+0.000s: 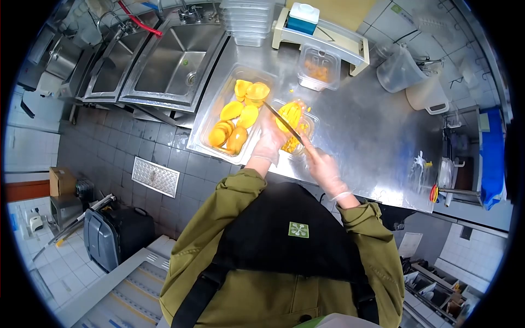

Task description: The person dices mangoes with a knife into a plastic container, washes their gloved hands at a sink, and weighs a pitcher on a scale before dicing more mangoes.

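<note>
My left hand (269,141), in a clear plastic glove, is closed around a peeled mango piece (290,113) whose flesh shows cut lines. My right hand (324,168), also gloved, grips a knife (283,123); its dark blade lies across the mango, pointing up and left. Under both hands is a clear container (314,121) with diced mango (291,145) in it. Close by on the left, a clear tray (214,94) bears several mango halves (249,115), some stacked. The knife's handle is mostly hidden by my right hand.
Behind the container stands a clear tub (319,54) with orange pieces, beside a cream rack (358,52) bearing a blue-and-white box (303,18). Stacked clear containers (247,19) sit at the back. Steel sinks (180,60) are left; white pitchers (426,95) are right.
</note>
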Demonstrator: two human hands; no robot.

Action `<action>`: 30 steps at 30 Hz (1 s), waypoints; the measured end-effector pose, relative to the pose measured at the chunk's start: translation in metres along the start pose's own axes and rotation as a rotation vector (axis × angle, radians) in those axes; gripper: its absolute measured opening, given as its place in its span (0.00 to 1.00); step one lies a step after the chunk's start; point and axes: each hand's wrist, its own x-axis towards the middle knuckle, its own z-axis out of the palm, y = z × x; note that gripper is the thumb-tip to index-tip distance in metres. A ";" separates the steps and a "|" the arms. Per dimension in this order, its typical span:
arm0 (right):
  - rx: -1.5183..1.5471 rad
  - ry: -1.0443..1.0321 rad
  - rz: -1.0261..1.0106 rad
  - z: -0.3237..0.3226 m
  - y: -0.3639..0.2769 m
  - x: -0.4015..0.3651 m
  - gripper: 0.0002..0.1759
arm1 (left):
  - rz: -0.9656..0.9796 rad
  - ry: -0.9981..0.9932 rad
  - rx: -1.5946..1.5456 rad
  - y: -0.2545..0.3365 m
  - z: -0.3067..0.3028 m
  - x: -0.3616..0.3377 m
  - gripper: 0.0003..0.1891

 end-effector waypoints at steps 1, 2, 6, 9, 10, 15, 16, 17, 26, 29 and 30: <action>0.020 0.000 0.006 0.006 0.001 -0.001 0.37 | 0.006 0.022 -0.002 -0.001 -0.003 0.001 0.32; 0.038 -0.002 0.006 0.015 0.006 -0.002 0.37 | 0.015 0.042 -0.008 -0.002 -0.005 0.002 0.32; 0.013 0.024 -0.032 0.013 0.012 0.000 0.40 | 0.038 0.045 0.056 -0.001 -0.007 0.004 0.33; -0.074 0.142 -0.060 0.002 0.011 0.001 0.41 | 0.069 0.079 0.050 -0.003 -0.002 0.004 0.35; -0.132 0.146 -0.050 0.000 0.013 0.003 0.41 | 0.063 0.085 0.049 -0.003 0.001 0.003 0.35; -0.320 0.122 0.016 0.008 0.015 0.009 0.43 | 0.091 0.062 0.059 -0.013 0.001 0.007 0.35; -0.315 0.113 0.017 0.010 0.013 0.010 0.42 | 0.105 0.071 0.090 -0.013 -0.003 0.007 0.34; -0.314 0.101 0.015 0.009 0.011 0.010 0.42 | 0.121 0.078 0.117 -0.014 -0.006 0.007 0.33; -0.267 0.178 -0.019 -0.008 0.009 0.013 0.40 | 0.109 0.039 0.178 -0.014 -0.004 0.001 0.31; -0.251 0.176 -0.033 -0.002 0.015 0.016 0.39 | 0.167 0.073 0.287 -0.018 0.002 0.002 0.31; -0.236 0.176 -0.040 0.000 0.015 0.014 0.39 | 0.183 0.089 0.330 -0.020 -0.001 0.000 0.31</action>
